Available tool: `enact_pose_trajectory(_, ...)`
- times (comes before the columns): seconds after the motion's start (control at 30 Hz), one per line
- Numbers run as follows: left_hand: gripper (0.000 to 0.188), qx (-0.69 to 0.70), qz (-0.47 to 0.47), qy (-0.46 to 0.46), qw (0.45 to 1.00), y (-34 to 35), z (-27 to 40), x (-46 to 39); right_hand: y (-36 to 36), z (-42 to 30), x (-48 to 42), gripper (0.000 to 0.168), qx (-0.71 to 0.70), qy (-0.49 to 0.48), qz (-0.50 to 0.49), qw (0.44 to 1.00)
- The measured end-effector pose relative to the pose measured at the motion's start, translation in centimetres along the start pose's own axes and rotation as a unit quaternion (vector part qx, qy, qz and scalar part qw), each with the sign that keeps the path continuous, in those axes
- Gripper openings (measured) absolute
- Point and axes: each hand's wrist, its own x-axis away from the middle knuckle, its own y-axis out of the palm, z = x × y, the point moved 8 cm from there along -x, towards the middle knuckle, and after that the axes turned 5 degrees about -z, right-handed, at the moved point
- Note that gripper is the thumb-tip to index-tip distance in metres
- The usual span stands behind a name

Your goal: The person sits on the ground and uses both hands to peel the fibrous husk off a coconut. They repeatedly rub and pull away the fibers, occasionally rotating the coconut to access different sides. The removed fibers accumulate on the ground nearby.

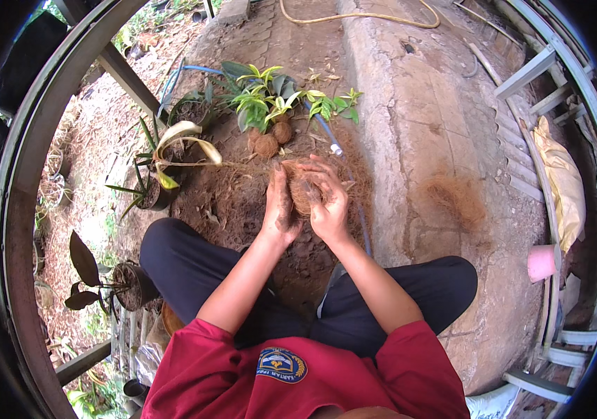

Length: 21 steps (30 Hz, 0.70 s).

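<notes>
Between my two palms sits a ball wrapped in brown coconut-like fibre [300, 198]. My left hand [279, 207] presses its left side, fingers straight and smeared with soil. My right hand [326, 196] curves over the right side with bent, dirty fingers. A thin stem reaches left from the ball towards pale, yellowing leaves [186, 137]; where it joins the ball is covered by my hands. Just beyond my fingertips, fibre-wrapped balls [266, 145] rest on the ground below green leafy plants [269, 97]. Loose brown fibre [357, 183] is strewn to the right of my right hand.
Potted plants [156, 193] stand left of my hands, and a dark-leaved one [130, 285] is by my left knee. A blue hose [324, 124] runs behind the ball. More fibre [458, 201] lies on the concrete [424, 105]. A pink pot [541, 263] is far right.
</notes>
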Motion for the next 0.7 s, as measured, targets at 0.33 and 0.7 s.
enact_pose_trajectory(0.33,0.052,-0.109,0.007,0.049,0.993,1.8,0.5,1.0,-1.2,1.0,0.8,0.025,-0.079,0.109,0.142,0.981)
enact_pose_trajectory(0.7,0.055,-0.476,-0.030,0.265,0.838,2.9,2.8,1.0,-2.0,4.4,1.5,0.020,-0.276,0.203,0.195,0.919)
